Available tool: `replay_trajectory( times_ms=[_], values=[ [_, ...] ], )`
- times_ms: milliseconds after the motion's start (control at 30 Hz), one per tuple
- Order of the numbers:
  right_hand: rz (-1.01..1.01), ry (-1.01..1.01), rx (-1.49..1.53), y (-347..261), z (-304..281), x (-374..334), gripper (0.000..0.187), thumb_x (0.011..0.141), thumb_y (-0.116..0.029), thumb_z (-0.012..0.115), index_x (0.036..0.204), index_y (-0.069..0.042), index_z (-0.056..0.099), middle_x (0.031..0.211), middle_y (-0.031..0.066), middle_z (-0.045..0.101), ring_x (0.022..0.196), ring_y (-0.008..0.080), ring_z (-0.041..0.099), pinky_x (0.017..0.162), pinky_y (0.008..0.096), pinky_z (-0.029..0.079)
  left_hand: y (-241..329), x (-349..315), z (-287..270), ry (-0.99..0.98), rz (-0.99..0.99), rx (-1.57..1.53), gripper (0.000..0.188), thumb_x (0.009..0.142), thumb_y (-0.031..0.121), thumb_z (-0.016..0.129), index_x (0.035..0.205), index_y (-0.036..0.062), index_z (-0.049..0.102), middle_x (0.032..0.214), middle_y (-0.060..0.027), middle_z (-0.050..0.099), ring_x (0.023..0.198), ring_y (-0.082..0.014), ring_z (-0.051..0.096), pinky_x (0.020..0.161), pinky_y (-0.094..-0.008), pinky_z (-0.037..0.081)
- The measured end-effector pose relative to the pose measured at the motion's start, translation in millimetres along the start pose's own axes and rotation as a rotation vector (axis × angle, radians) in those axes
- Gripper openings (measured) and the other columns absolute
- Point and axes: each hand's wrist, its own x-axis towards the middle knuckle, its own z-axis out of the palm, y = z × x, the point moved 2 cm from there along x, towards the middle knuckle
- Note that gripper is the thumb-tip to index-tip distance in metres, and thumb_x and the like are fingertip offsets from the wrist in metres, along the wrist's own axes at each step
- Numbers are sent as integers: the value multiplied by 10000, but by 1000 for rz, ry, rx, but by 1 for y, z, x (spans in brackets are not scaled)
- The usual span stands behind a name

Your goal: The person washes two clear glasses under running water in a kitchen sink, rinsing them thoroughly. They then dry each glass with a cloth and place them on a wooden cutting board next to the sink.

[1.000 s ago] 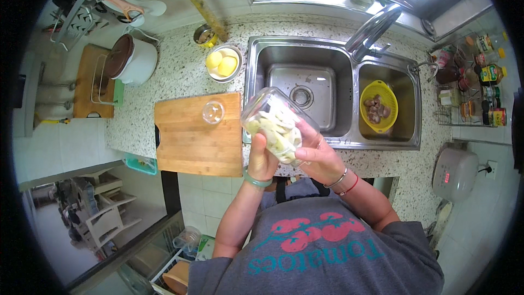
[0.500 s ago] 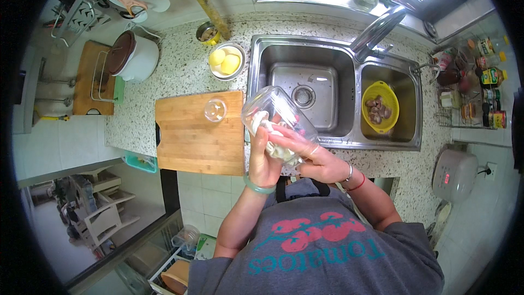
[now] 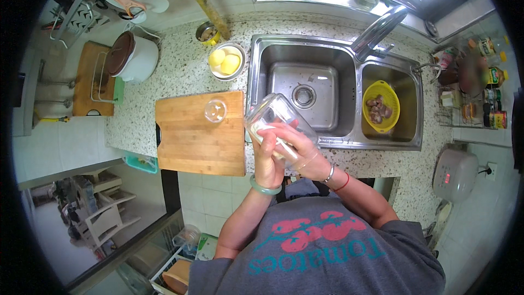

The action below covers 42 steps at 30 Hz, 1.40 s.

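A clear jar (image 3: 279, 108) is tilted in front of my chest, over the counter edge between the cutting board and the sink. My left hand (image 3: 268, 164) wraps round its outside from the left and below. My right hand (image 3: 301, 150) reaches into the jar through its mouth, which faces toward me and to the right. Its fingers show through the clear wall, pressed on a crumpled white wad (image 3: 265, 130), paper or cloth; I cannot tell which. A small round clear lid-like piece (image 3: 215, 111) lies on the wooden cutting board (image 3: 191, 147).
Right of the board is a double steel sink (image 3: 341, 145) with a faucet (image 3: 376, 35). A yellow colander (image 3: 396, 112) of brownish pieces sits in its right basin. Behind the board stand a bowl (image 3: 240, 74) of peeled yellow potatoes and a small tin (image 3: 204, 28). A white pot (image 3: 143, 60) stands left.
The jar has tipped and shifted slightly down and to the right. My right hand is turned and deeper in it, and less of the white wad shows.
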Motion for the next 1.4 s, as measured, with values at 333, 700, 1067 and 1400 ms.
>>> replay_trajectory(
  times_ms=[333, 700, 1067, 1400],
  values=[
    [281, 169, 1074, 0, 3, -18, 366, 975, -147, 512, 1313, -8, 498, 1230, 63, 578, 1108, 155, 562, 958, 281, 431, 25, 17, 26, -89, 123, -223, 792, 874, 491, 593, 1463, 167, 175, 1363, -189, 425, 1159, -319, 533, 941, -446, 490],
    [88, 127, 455, -3, -15, -20, 387, 962, -110, 497, 1332, 1, 493, 1349, 133, 499, 1246, 206, 482, 1031, 350, 393, 24, 10, 12, 46, 125, 93, 769, 916, 579, 474, 1500, 219, 126, 1448, -174, 353, 1286, -360, 425, 1041, -479, 397],
    [76, -34, 216, -7, 14, -6, 350, 936, -65, 527, 1284, -53, 562, 1300, 89, 551, 1191, 216, 524, 1014, 331, 395, 32, 2, 1, 93, 82, -251, 712, 911, 330, 613, 1448, 169, 175, 1358, -152, 390, 1130, -306, 525, 922, -516, 506],
    [403, 56, 1071, -4, 23, -12, 465, 954, -111, 537, 1376, 34, 408, 1294, 111, 541, 1178, 171, 531, 999, 317, 420, 31, 11, -6, -45, 87, -373, 661, 923, 592, 434, 1473, 315, 196, 1400, -172, 416, 1230, -416, 460, 946, -553, 464]
  ],
)
